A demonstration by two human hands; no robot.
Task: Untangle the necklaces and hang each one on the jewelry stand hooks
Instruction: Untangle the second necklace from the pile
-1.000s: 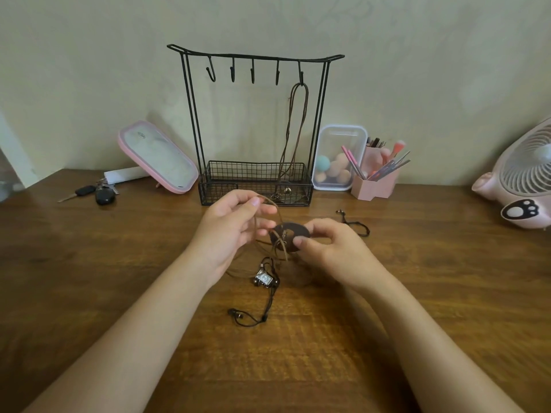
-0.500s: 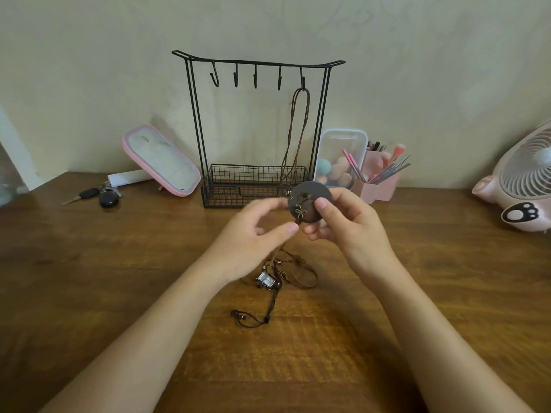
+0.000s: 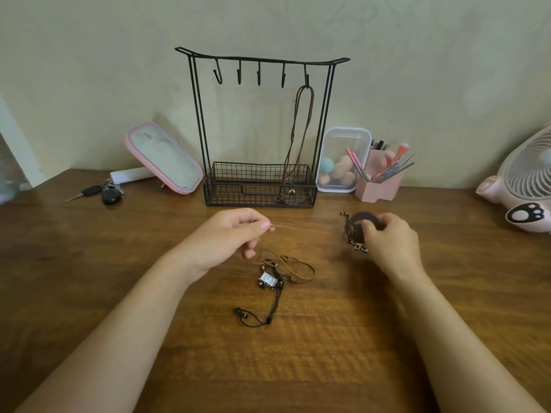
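The tangled necklaces (image 3: 275, 277) lay mid-table (image 3: 328, 368). The right hand (image 3: 387, 241) gripped a dark round pendant (image 3: 362, 223); the left hand (image 3: 226, 234) pinched a thin cord. One brown necklace (image 3: 301, 135) hung on the jewelry stand (image 3: 262, 59) at the back edge.

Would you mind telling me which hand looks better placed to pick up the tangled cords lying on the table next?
Left, probably. The left hand hovers just above and beside the tangle of cords, fingers pinched on nothing I can make out. The right hand is off to the side, closed on the dark round pendant.
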